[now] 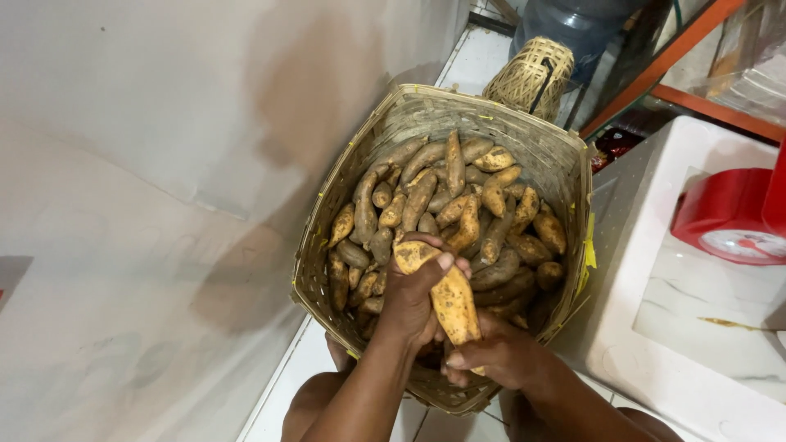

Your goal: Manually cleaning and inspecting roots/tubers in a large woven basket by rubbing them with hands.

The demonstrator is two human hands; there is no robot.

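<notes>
I hold one long pale-yellow sweet potato (452, 301) with both hands above the near rim of a big woven bamboo basket (565, 176). My left hand (412, 296) wraps its upper end, thumb across the cut tip. My right hand (495, 354) grips its lower end from below. The basket is filled with several brown, soil-dusted sweet potatoes (446, 205).
A white wall (147, 188) runs close along the left. A white counter (696, 327) carries a red kitchen scale (729, 217) on the right. Behind the basket stand a small woven basket (530, 78) and a blue water jug (577, 24). My knees show below on white floor tiles (286, 393).
</notes>
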